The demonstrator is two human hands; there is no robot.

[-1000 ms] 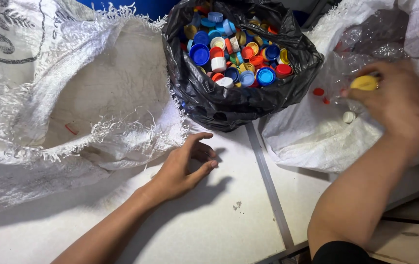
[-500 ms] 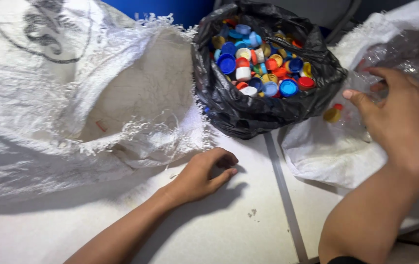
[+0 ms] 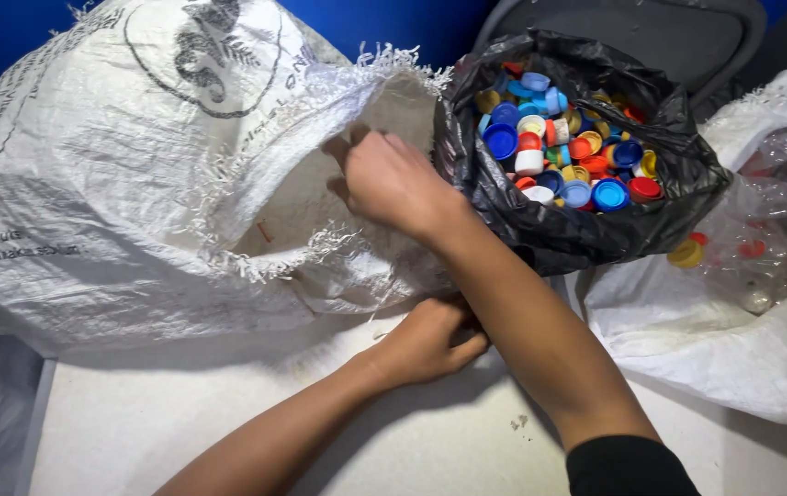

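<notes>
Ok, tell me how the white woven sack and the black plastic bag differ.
The white woven sack lies on its side, mouth frayed, with the right hand reaching in. The black plastic bag stands upright, glossy and smaller, full of coloured bottle caps. The sack's contents are hidden. Both are open.

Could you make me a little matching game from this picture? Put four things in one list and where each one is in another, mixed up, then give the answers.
Things:
1. right hand
2. left hand
3. bottle caps
4. yellow cap

Places:
A. piled in the black bag
B. at the frayed mouth of the white sack
C. among clear plastic on the far right
D. low on the white table, under the other arm

Pairs: 1-B, 2-D, 3-A, 4-C
</notes>
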